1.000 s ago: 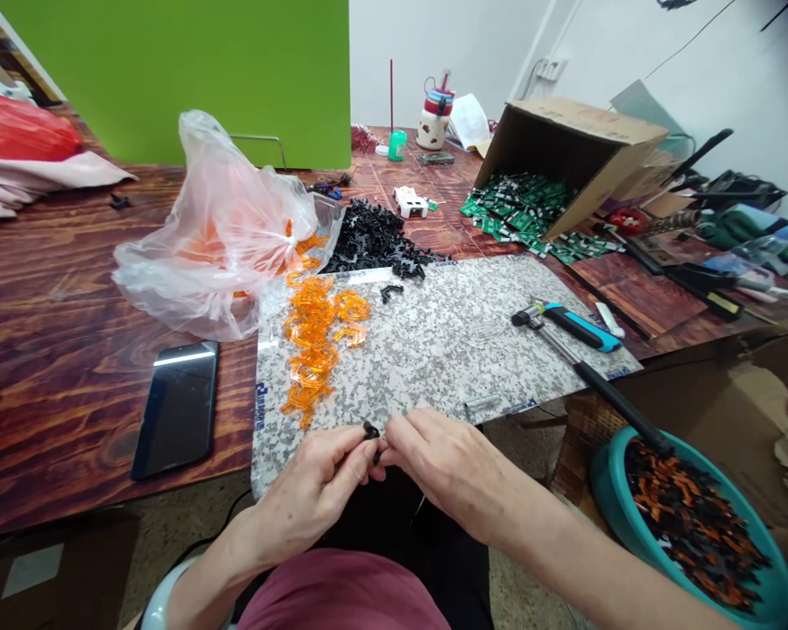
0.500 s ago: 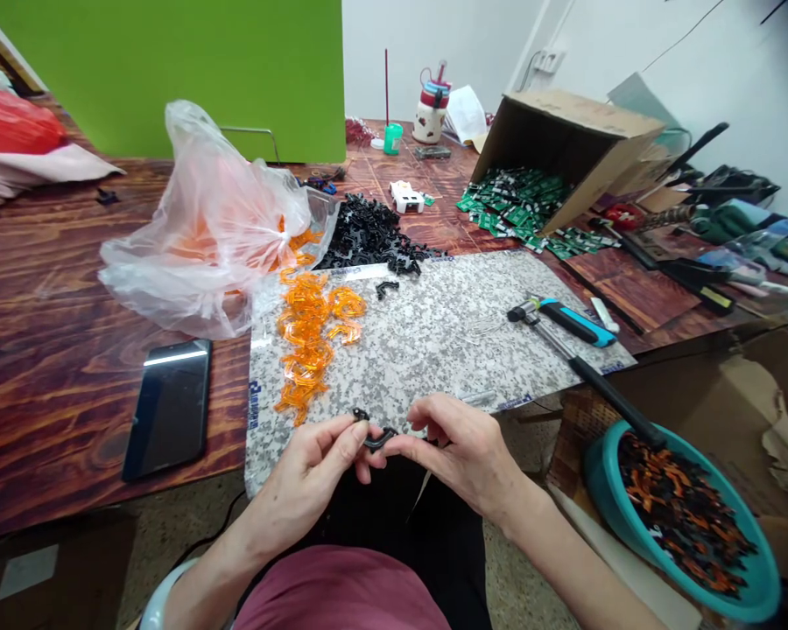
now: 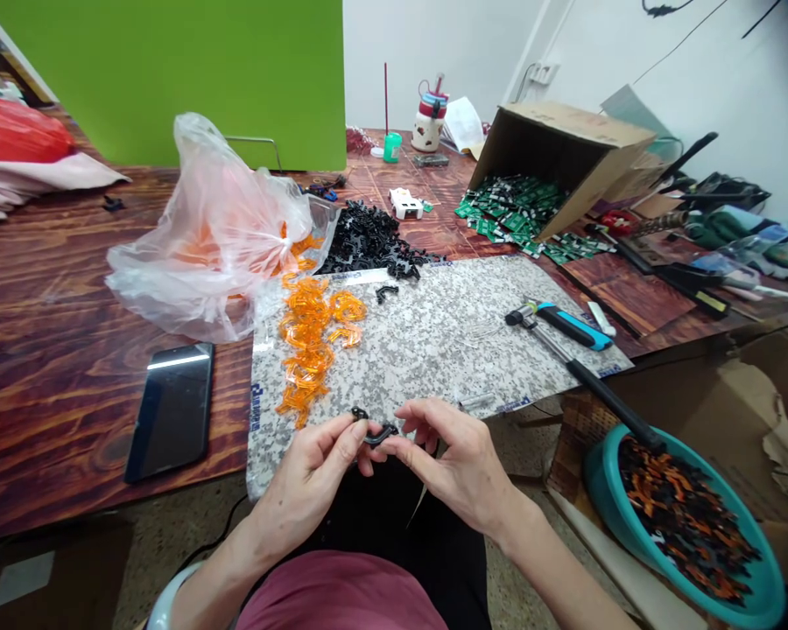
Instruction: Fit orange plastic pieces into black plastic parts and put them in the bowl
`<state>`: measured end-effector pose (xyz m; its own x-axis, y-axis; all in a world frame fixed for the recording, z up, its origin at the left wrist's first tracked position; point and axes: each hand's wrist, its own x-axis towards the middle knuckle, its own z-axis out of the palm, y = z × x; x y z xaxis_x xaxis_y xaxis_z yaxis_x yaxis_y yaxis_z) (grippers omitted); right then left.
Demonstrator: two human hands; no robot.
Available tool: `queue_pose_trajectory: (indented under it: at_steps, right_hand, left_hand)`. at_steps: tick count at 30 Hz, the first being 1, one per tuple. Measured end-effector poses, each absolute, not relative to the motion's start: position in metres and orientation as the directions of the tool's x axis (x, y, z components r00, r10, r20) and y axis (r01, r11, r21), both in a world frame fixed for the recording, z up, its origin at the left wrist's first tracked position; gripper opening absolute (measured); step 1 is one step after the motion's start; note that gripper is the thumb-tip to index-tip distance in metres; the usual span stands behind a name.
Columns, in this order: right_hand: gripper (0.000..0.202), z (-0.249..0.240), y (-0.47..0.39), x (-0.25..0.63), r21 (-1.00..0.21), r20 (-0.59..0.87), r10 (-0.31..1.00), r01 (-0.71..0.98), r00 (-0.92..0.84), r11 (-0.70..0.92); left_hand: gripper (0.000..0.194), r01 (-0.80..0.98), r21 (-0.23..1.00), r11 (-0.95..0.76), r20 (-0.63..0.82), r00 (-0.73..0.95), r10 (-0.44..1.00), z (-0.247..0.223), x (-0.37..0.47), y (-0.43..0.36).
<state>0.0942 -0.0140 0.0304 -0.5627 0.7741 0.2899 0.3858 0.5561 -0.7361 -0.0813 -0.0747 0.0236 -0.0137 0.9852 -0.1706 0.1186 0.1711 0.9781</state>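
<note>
Two hands at close fingertip work, by the look of it: left hand (image 3: 315, 464) and right hand (image 3: 456, 455) pinch a curved black part (image 3: 379, 436) at the near edge of a speckled board (image 3: 426, 350).
Orange pieces (image 3: 306, 324) line the board's left; beyond it, a black heap (image 3: 361, 236) and a carton (image 3: 591, 131) stand on the wood-grained table (image 3: 59, 306), before a white wall (image 3: 407, 35).

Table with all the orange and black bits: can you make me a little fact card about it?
Left hand: pinching a black part
Right hand: fingertips on the same part
Mat: speckled grey
Orange pieces: heaped on the mat's left side
Black pile: behind the mat
Phone: left of the mat
Hammer: head over the mat, handle reaching the tub
Tub: teal, holding orange and black parts
Box: on its side, green boards spilling out
</note>
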Motion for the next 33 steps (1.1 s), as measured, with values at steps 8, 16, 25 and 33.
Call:
queue_pose_trajectory:
  at_steps: [8,16,25,33]
  right_hand:
    - [0.019,0.035,-0.016,0.09,-0.79,0.215,0.777,0.362,-0.592,0.494]
    - [0.022,0.045,-0.01,0.084,-0.869,0.101,0.782,0.329,-0.615,0.371]
    - [0.022,0.041,-0.002,0.077,-0.976,-0.196,0.77,0.043,-0.607,-0.214]
    - [0.031,0.033,-0.011,0.075,-0.922,-0.29,0.824,-0.088,-0.486,-0.376]
  left_hand:
    - [0.033,0.211,0.97,0.117,-0.116,-0.019,0.993,0.03,-0.08,-0.075]
    - [0.032,0.285,0.953,0.107,-0.139,0.094,0.986,0.03,-0.079,-0.077]
    - [0.029,0.157,0.974,0.162,-0.175,0.07,0.982,0.027,-0.081,-0.077]
    - [0.026,0.188,0.977,0.096,-0.094,-0.02,0.995,0.023,-0.078,-0.077]
